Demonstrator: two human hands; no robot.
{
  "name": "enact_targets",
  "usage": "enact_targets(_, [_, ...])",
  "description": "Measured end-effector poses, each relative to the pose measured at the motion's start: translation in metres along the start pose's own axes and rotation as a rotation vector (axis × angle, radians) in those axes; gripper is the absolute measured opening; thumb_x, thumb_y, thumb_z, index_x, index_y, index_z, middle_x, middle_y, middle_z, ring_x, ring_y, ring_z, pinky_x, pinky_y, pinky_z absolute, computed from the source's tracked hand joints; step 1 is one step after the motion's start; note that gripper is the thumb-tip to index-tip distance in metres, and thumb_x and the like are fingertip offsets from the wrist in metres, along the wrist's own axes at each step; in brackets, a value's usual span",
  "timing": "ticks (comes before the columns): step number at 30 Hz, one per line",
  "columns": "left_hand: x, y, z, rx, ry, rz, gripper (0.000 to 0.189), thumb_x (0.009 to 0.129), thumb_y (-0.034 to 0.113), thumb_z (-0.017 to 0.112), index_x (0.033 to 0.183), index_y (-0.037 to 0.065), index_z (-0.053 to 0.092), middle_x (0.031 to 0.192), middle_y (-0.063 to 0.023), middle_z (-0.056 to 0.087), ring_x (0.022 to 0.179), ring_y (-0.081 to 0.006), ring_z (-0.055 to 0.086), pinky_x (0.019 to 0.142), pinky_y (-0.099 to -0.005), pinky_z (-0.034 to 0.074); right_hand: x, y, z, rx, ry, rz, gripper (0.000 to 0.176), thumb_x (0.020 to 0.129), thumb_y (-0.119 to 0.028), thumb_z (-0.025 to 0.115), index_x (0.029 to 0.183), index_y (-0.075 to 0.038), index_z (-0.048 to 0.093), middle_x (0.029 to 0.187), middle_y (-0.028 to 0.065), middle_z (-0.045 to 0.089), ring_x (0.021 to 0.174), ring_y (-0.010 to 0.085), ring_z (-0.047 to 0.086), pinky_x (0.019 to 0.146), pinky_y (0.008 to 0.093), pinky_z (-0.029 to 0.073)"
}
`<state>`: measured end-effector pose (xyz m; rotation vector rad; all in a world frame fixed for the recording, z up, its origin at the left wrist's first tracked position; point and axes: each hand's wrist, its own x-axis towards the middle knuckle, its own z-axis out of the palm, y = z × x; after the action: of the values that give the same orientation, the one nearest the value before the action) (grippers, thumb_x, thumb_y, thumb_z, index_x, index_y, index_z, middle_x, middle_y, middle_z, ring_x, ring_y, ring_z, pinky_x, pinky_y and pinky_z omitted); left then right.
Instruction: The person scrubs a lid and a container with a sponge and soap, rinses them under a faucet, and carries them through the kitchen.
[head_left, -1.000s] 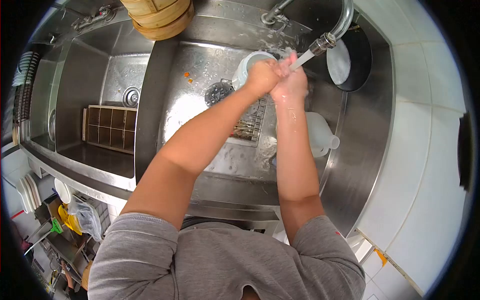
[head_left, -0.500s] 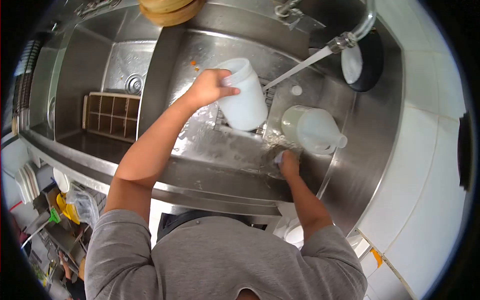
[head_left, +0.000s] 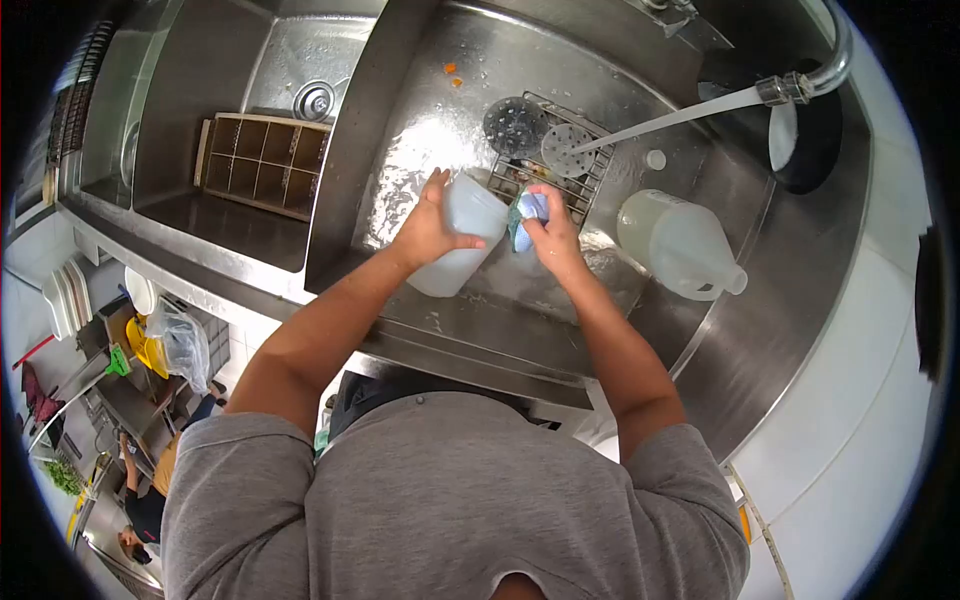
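Observation:
A translucent white plastic container [head_left: 462,235] is tilted over the steel sink, its mouth toward the right. My left hand [head_left: 425,235] is wrapped round its upper side. Just right of the container, my right hand [head_left: 552,228] is closed on a blue and green cloth [head_left: 528,218]. Water pours from the faucet [head_left: 790,88] onto a perforated round drain cover [head_left: 568,150] on a wire rack [head_left: 590,190]. A large translucent jug [head_left: 680,243] lies on its side to the right of my right hand.
A divided brown crate [head_left: 262,168] sits in the left basin near a drain [head_left: 314,100]. A dark pan [head_left: 808,140] leans at the upper right. Orange scraps [head_left: 450,68] and a small white cap [head_left: 655,159] lie in the sink. Another person [head_left: 146,512] is at the lower left.
The container has moved down and left with my left hand and tilted over. My right hand has risen from the sink floor toward it with the cloth. The view has shifted.

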<state>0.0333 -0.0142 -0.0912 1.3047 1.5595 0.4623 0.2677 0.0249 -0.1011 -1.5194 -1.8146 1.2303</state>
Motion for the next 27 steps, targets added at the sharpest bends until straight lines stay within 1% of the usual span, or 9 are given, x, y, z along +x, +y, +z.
enact_targets(3, [-0.004,0.042,0.003,0.543,-0.047,-0.272,0.126,0.051,0.054,0.083,0.146,0.008,0.014,0.149,-0.0248,0.014,0.136,-0.0405,0.023,0.108,-0.0524,0.025,-0.002,-0.001,-0.002,0.008,-0.012,-0.045,0.042,0.075,-0.011,0.066,0.115,-0.010,0.052,0.110,0.0156,0.055,0.100,0.0350,0.054,0.086,0.0419,0.042])
enact_targets(7, [-0.001,0.046,0.007,0.340,-0.163,-0.224,0.120,0.049,0.050,0.084,0.146,0.016,0.020,0.140,-0.0218,0.035,0.128,-0.0404,0.036,0.104,-0.0541,0.029,-0.009,0.000,0.009,-0.063,-0.077,-0.073,0.041,0.072,-0.025,0.075,0.106,-0.009,0.059,0.106,0.0145,0.058,0.100,0.0331,0.054,0.087,0.0432,0.042])
enact_targets(8, [-0.003,0.047,0.010,0.419,-0.103,-0.149,0.117,0.051,0.044,0.085,0.144,0.010,0.023,0.130,-0.0267,0.044,0.117,-0.0376,0.049,0.099,-0.0418,0.041,-0.009,0.006,0.015,-0.098,-0.020,-0.086,0.040,0.072,-0.026,0.075,0.105,-0.009,0.060,0.103,0.0143,0.059,0.099,0.0333,0.054,0.086,0.0429,0.042])
enact_targets(13, [0.000,0.035,0.014,0.309,-0.047,-0.184,0.116,0.053,0.040,0.084,0.142,0.000,0.022,0.124,-0.0283,0.048,0.112,-0.0382,0.053,0.096,-0.0395,0.043,0.052,-0.037,0.035,-0.210,-0.055,0.046,0.040,0.070,-0.032,0.075,0.096,-0.004,0.062,0.093,0.0180,0.062,0.088,0.0364,0.059,0.079,0.0419,0.046])
enact_targets(15, [0.000,0.035,0.015,0.320,-0.046,-0.201,0.116,0.053,0.041,0.084,0.141,0.001,0.022,0.123,-0.0289,0.049,0.110,-0.0384,0.054,0.095,-0.0396,0.044,0.081,-0.041,0.043,-0.216,-0.324,0.267,0.039,0.073,-0.031,0.074,0.095,-0.001,0.062,0.096,0.0210,0.063,0.089,0.0372,0.060,0.078,0.0419,0.047])
enact_targets(19, [0.004,0.033,0.005,0.286,-0.053,-0.188,0.115,0.052,0.042,0.084,0.141,0.001,0.024,0.123,-0.0293,0.048,0.110,-0.0378,0.054,0.095,-0.0392,0.044,0.068,-0.026,0.044,-0.213,-0.269,0.225,0.038,0.074,-0.029,0.074,0.094,0.001,0.063,0.092,0.0207,0.064,0.086,0.0318,0.063,0.076,0.0382,0.048])
enact_targets(21, [0.009,0.025,0.004,0.220,-0.137,-0.238,0.114,0.052,0.043,0.082,0.143,0.008,0.023,0.126,-0.0261,0.047,0.110,-0.0370,0.055,0.095,-0.0385,0.045,0.027,-0.002,0.028,0.252,-0.158,0.284,0.039,0.074,-0.030,0.074,0.094,0.002,0.063,0.085,0.0184,0.064,0.079,0.0250,0.062,0.073,0.0339,0.048])
enact_targets(24, [0.017,0.030,0.005,0.341,-0.182,-0.103,0.113,0.051,0.041,0.083,0.142,0.006,0.025,0.125,-0.0254,0.048,0.109,-0.0369,0.055,0.094,-0.0379,0.045,-0.014,0.026,0.025,0.445,-0.034,0.399,0.039,0.074,-0.030,0.075,0.092,0.002,0.063,0.080,0.0159,0.063,0.072,0.0204,0.059,0.069,0.0322,0.047])
enact_targets(27, [0.015,0.039,0.010,0.414,-0.267,-0.044,0.111,0.052,0.040,0.083,0.141,0.005,0.027,0.127,-0.0245,0.046,0.111,-0.0374,0.053,0.095,-0.0396,0.044,0.003,0.025,0.017,0.167,-0.166,0.341,0.041,0.075,-0.032,0.075,0.093,0.003,0.063,0.083,0.0166,0.064,0.073,0.0219,0.059,0.070,0.0334,0.047])
